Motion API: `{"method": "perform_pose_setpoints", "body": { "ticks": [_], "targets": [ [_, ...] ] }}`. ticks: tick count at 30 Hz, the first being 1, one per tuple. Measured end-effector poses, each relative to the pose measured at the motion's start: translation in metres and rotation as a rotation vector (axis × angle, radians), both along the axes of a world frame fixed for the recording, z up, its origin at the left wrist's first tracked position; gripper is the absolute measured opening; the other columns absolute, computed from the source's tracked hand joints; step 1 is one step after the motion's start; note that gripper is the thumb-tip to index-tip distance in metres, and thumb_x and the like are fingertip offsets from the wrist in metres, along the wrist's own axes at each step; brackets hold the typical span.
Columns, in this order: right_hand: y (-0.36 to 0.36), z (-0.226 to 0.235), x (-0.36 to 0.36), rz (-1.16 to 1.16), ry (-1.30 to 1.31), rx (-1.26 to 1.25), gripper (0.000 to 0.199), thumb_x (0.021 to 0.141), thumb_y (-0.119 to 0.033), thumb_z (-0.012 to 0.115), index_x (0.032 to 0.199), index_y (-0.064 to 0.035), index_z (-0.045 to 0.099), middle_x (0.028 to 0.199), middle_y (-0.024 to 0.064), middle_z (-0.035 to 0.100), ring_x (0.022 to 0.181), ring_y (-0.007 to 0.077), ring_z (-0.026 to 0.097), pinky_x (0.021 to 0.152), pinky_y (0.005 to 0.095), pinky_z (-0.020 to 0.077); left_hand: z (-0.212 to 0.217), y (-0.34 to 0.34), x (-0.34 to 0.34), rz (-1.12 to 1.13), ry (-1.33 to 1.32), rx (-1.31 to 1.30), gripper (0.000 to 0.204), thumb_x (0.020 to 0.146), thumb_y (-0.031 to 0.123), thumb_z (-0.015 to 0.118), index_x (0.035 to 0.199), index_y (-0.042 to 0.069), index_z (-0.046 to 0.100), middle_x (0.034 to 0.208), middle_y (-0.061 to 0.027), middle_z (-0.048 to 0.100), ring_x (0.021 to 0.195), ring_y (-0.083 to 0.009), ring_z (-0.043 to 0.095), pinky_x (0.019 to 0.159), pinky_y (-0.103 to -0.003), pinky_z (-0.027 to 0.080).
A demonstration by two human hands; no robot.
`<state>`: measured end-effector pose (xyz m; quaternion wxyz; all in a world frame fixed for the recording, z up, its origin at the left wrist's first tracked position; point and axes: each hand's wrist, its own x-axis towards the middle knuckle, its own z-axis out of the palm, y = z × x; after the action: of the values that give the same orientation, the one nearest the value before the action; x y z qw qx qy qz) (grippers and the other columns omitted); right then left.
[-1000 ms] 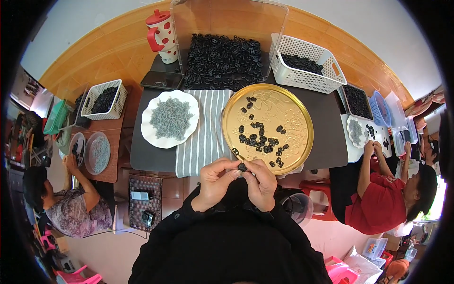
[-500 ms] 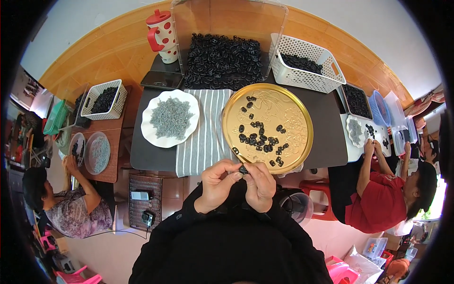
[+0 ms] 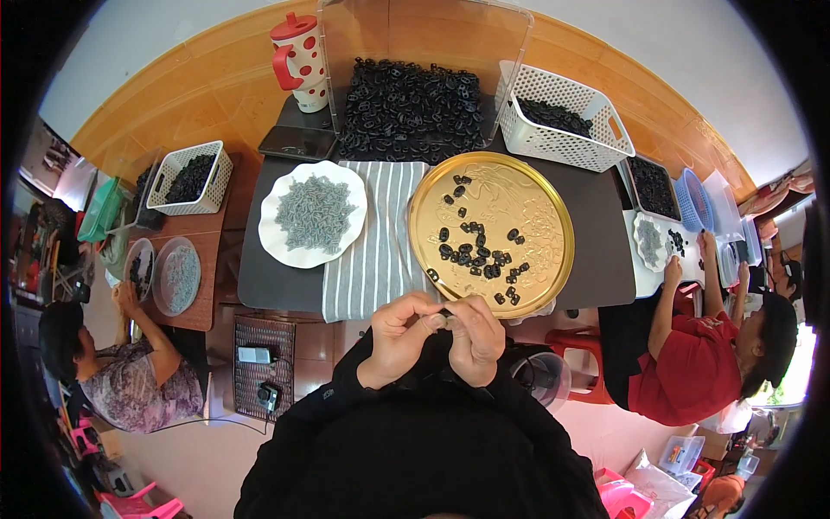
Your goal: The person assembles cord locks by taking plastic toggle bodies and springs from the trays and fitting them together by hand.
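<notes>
Black plastic piece (image 3: 445, 315) was right at the fingertips, pinched between both hands just short of the tray's near rim. Left hand (image 3: 398, 340) had it between thumb and index finger, right hand (image 3: 475, 340) gripped it from the other side, and honestly the fingers covered most of it. Just beyond them sat a round gold tray (image 3: 540, 195) with loose black two-holed pieces (image 3: 480, 259) scattered on it. Ahead and left of the fingers lay a grey-and-white striped cloth (image 3: 363, 281), then a white wavy-edged plate (image 3: 270, 230) heaped with little grey screw-like bits (image 3: 312, 214). Farthest out: a clear bin (image 3: 518, 65) with a big black heap (image 3: 413, 108), plus a white perforated basket (image 3: 558, 148) off right.
</notes>
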<state>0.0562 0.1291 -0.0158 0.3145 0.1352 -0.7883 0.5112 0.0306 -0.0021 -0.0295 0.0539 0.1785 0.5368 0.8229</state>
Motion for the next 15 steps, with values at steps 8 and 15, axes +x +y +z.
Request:
{"method": "perform_pose_setpoints", "body": {
  "ticks": [8, 15],
  "targets": [
    [0.004, 0.009, -0.007, 0.099, -0.209, -0.246, 0.019, 0.084, 0.007, 0.058, 0.103, 0.0047, 0.061, 0.081, 0.0087, 0.059, 0.066, 0.0142, 0.057, 0.061, 0.0242, 0.0458, 0.001, 0.001, -0.006, 0.019, -0.053, 0.023, 0.017, 0.087, -0.007, 0.058, 0.104, -0.004, 0.062, 0.090, -0.0054, 0.059, 0.081, -0.0093, 0.058, 0.071, -0.022, 0.048],
    [0.066, 0.030, -0.022, 0.312, -0.827, -0.641, 0.013, 0.084, 0.000, 0.060, 0.096, 0.0016, 0.065, 0.082, 0.0043, 0.063, 0.071, 0.0091, 0.057, 0.066, 0.0214, 0.0465, 0.001, -0.011, -0.011, -0.068, -0.066, 0.037, 0.029, 0.086, -0.009, 0.058, 0.115, -0.004, 0.060, 0.097, -0.0075, 0.058, 0.087, -0.0106, 0.058, 0.078, -0.022, 0.047]
  ]
}}
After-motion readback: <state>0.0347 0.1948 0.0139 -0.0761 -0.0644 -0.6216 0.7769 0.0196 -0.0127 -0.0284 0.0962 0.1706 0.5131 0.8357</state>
